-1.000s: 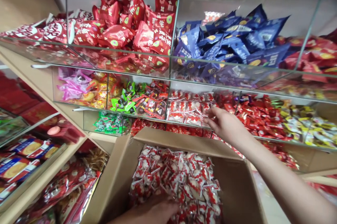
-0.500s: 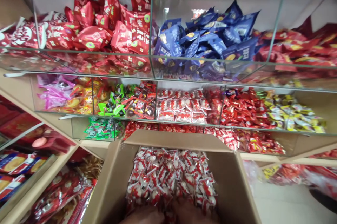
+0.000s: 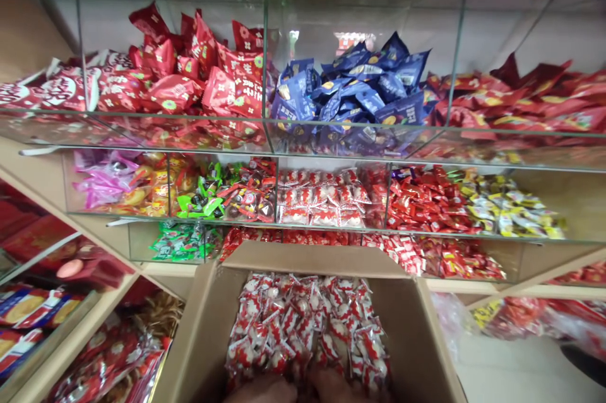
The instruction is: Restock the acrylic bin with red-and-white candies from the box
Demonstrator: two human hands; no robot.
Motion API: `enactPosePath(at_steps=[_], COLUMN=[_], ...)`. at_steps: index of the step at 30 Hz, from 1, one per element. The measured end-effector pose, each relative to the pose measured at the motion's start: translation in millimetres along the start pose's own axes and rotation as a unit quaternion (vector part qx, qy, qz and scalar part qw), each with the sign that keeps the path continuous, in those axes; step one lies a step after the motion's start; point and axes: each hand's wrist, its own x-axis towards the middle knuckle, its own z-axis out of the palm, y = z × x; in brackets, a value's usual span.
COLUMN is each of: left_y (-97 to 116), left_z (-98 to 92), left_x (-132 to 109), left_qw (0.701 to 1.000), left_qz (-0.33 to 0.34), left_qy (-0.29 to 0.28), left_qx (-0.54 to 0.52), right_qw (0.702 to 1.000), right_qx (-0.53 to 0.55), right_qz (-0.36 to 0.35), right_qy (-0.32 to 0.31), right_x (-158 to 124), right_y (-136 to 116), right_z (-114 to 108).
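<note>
A cardboard box (image 3: 199, 327) sits at the bottom centre, filled with small red-and-white wrapped candies (image 3: 307, 321). My left hand (image 3: 262, 391) and my right hand (image 3: 334, 386) lie side by side at the near end of the box, dug into the candy pile. Only the backs of both hands show at the frame's lower edge; the fingers are buried or cut off. Straight behind the box, a glass bin (image 3: 322, 204) on the middle shelf holds the same red-and-white candies.
Glass-fronted shelves rise behind the box. The top row has big red packets (image 3: 199, 84), blue packets (image 3: 360, 90) and more red ones (image 3: 521, 103). The middle row has pink, green, red and yellow sweets. Wooden shelves with biscuit packs (image 3: 28, 308) stand at the left.
My right hand has come back from the middle-shelf bin of red-and-white candies and dropped into the box beside my left hand. The view has tilted up slightly.
</note>
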Motion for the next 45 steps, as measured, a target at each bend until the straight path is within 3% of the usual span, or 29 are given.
enactPosePath(at_steps=[2, 5, 7, 9, 12, 14, 19, 25, 30, 32, 35, 37, 39, 42, 45], left_y=[6, 21, 34, 51, 76, 91, 106, 101, 99, 99, 102, 104, 106, 106, 105], left_z=[-12.1, -40.5, -60.4, -76.3, -89.9, -93.6, -93.0, -81.2, -71.8, -71.8, -77.2, -82.6, -87.2, -90.2, -89.5], left_x=[-6, -18, -25, -29, -30, -30, -26, -11, -4, -6, -11, -14, -17, -17, -16], left_qw=[0.999, 0.996, 0.99, 0.973, 0.897, 0.848, 0.784, 0.723, 0.663, 0.668, 0.68, 0.673, 0.664, 0.682, 0.737], left_qz=[-0.012, -0.004, 0.024, 0.072, 0.13, 0.137, 0.133, 0.108, 0.091, 0.086, 0.082, 0.085, 0.106, 0.139, 0.15], left_qy=[0.023, 0.087, 0.121, 0.119, 0.118, 0.158, 0.244, 0.294, 0.312, 0.303, 0.222, 0.182, 0.2, 0.255, 0.309], left_qx=[0.036, 0.021, -0.064, -0.184, -0.406, -0.486, -0.555, -0.615, -0.674, -0.675, -0.694, -0.712, -0.712, -0.671, -0.583], right_qw=[1.0, 0.993, 0.971, 0.93, 0.871, 0.845, 0.796, 0.784, 0.785, 0.805, 0.832, 0.839, 0.839, 0.791, 0.721], right_qx=[0.01, 0.071, 0.183, 0.313, 0.429, 0.472, 0.54, 0.524, 0.518, 0.467, 0.354, 0.301, 0.311, 0.479, 0.617], right_qz=[0.001, -0.066, -0.11, -0.137, -0.145, -0.139, -0.138, -0.151, -0.158, -0.172, -0.203, -0.223, -0.232, -0.202, -0.145], right_qy=[0.026, 0.069, 0.105, 0.138, 0.19, 0.21, 0.235, 0.296, 0.3, 0.323, 0.375, 0.395, 0.382, 0.323, 0.282], right_x=[-7, -21, -31, -41, -52, -56, -56, -45, -37, -36, -40, -45, -48, -48, -43], right_y=[-2, -7, -13, -21, -34, -41, -50, -46, -40, -37, -34, -34, -35, -37, -40], right_z=[-14, -51, -78, -99, -116, -119, -114, -100, -90, -91, -95, -98, -98, -95, -91])
